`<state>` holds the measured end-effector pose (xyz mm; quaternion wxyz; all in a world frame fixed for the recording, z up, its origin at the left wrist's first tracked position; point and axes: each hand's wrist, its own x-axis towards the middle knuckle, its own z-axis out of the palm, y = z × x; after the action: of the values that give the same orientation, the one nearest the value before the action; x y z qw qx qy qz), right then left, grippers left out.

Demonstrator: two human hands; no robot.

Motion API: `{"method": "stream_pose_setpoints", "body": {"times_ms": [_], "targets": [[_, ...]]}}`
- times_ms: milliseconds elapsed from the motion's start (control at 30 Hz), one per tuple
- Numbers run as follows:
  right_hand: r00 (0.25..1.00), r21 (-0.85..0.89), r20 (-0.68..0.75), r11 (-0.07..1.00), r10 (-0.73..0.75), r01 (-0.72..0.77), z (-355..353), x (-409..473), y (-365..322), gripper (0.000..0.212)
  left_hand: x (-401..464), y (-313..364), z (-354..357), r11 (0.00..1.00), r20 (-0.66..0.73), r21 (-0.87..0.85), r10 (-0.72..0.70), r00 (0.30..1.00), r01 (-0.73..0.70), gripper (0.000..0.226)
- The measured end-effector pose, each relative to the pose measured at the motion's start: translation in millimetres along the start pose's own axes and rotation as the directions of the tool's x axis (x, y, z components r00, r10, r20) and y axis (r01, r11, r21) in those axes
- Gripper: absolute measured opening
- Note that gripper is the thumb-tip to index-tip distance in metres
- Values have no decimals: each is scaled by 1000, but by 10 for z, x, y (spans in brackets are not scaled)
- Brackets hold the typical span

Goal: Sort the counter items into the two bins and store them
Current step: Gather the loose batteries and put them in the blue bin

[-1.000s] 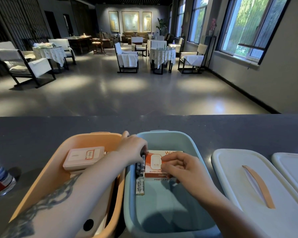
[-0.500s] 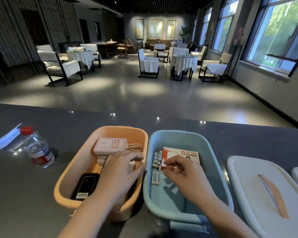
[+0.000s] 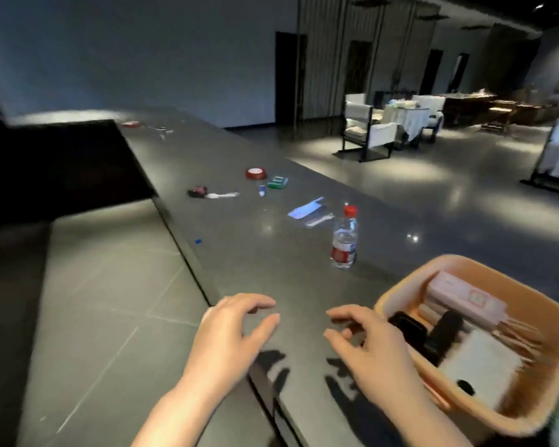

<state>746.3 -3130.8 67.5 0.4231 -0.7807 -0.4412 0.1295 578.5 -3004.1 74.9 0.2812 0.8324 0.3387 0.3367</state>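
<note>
While both hands hover over the dark counter (image 3: pixel 249 253), neither holds anything; the left hand (image 3: pixel 229 330) has its fingers loosely spread and relaxed, and the right hand (image 3: pixel 371 346) likewise, its fingers slack and just beside the rim of the orange bin (image 3: pixel 397 295) at four o'clock. That bin holds a pink box (image 3: pixel 465 293), two black devices (image 3: pixel 410 329) and a white pad (image 3: pixel 480 362) (the rest is too blurred to name). A water bottle (image 3: pixel 344 238) with a red cap stands upright at one o'clock from the hands; beyond it lie a blue-and-white packet (image 3: pixel 305 209), a green box (image 3: pixel 277 182), a red tape roll (image 3: pixel 256 173) and a small white tube (image 3: pixel 262 190), well apart from the bin, toward twelve o'clock.
</note>
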Motion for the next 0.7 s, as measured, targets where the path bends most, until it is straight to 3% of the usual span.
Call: {"method": "stream_pose_setpoints", "body": {"times_ms": [167,433,700], "targets": [[991,29,82,994,-104,102,937,475,-571,21,23,-801,-747,991,-154,-38,-134,979,130,14],[986,153,104,982,-132,115,2160,1365,-1403,19,732,-1975,-1780,979,-145,70,-182,973,193,13],[977,132,130,980,-168,151,2952,2381,-1847,18,1666,-2792,-2224,980,-184,51,-181,966,193,15]]}}
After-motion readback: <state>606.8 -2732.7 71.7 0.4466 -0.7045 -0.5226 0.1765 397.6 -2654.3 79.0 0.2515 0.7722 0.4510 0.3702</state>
